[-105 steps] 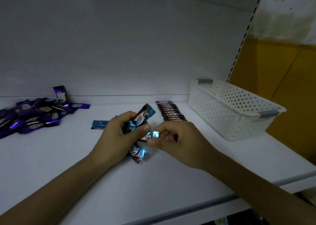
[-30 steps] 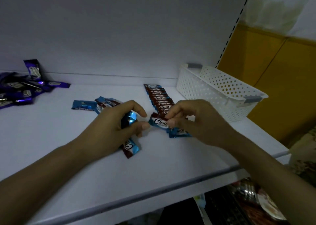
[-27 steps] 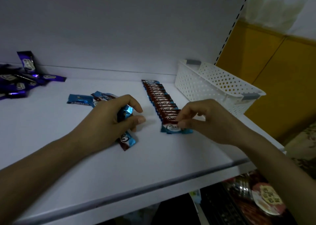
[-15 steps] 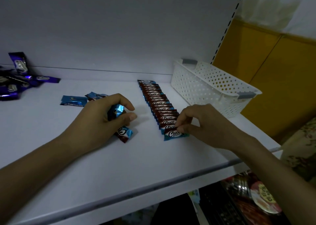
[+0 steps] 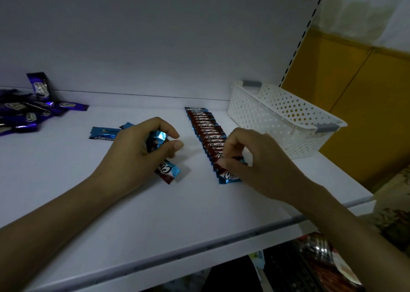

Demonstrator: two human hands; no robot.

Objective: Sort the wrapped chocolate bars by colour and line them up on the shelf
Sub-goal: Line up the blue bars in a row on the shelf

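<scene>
Brown wrappers with shiny blue ends and white "Choco" script form a shingled row (image 5: pixel 205 131) running 12 to 6 o'clock across the white shelf (image 5: pixel 133 214), with the white basket (image 5: pixel 266 118) at its 3 o'clock; purple bars (image 5: pixel 24 114) lie heaped far off at 9 o'clock, cut by the frame edge, print unreadable. The left hand (image 5: pixel 135 156) curls round a bundle of bars (image 5: pixel 158 139), covering all but their ends, a loose blue bar (image 5: pixel 102 133) at its 9 o'clock. The right hand (image 5: pixel 259 163) pinches the row's near-end bar (image 5: pixel 228 177) between thumb and fingertips, hiding its right half.
</scene>
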